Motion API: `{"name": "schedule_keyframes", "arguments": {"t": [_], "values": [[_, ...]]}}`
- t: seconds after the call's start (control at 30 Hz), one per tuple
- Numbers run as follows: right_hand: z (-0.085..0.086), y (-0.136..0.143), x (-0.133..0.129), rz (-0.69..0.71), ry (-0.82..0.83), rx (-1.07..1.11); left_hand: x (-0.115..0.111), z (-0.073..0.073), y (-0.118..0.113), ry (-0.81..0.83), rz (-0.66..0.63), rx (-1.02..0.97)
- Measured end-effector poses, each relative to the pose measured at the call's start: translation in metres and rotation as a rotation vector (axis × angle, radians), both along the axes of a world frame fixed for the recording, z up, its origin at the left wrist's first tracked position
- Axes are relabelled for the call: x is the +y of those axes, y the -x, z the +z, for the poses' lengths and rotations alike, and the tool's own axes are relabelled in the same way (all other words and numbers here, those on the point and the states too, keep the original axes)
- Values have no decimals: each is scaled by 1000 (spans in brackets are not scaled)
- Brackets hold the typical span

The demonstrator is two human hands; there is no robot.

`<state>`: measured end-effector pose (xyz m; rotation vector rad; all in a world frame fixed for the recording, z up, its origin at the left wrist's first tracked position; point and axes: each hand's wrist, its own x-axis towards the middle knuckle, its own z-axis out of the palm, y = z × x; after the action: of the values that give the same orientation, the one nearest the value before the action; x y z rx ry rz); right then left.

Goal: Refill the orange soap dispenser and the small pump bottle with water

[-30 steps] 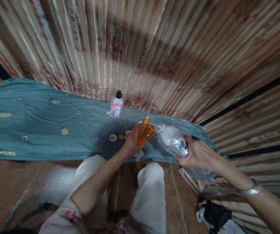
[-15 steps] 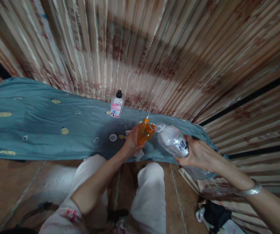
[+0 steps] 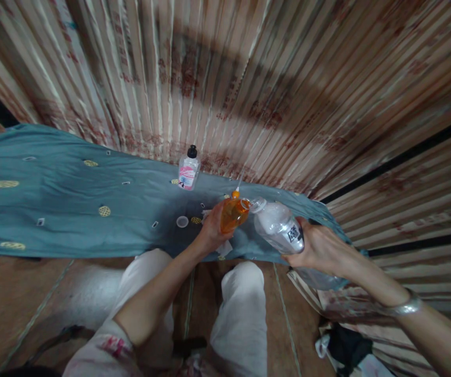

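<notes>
My left hand (image 3: 211,230) is closed around a small orange bottle (image 3: 232,215), tilted with its open mouth toward the right. My right hand (image 3: 315,246) grips a large clear plastic bottle (image 3: 275,224) with a black-and-white label patch. It lies tilted, its neck at the mouth of the orange bottle; the two mouths meet or nearly meet. Just behind them is an orange cap with a thin clear tube (image 3: 235,193). A clear bottle with a black cap and pink label (image 3: 188,173) stands farther back on the left.
A blue-green cloth (image 3: 68,204) with yellow prints covers the surface. A small round clear lid (image 3: 182,222) and a white paper piece (image 3: 224,248) lie on it. Behind hangs a pleated curtain (image 3: 209,78). A black bag (image 3: 349,345) is at the lower right.
</notes>
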<state>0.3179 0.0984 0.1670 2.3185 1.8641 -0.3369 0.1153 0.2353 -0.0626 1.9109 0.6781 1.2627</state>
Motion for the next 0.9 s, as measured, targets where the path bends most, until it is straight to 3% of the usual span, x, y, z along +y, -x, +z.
{"name": "schedule_keyframes", "arguments": {"t": [0.9], "values": [[-3,-5,-2,47,-58,-14,-2,4,1,16,0,9]]}}
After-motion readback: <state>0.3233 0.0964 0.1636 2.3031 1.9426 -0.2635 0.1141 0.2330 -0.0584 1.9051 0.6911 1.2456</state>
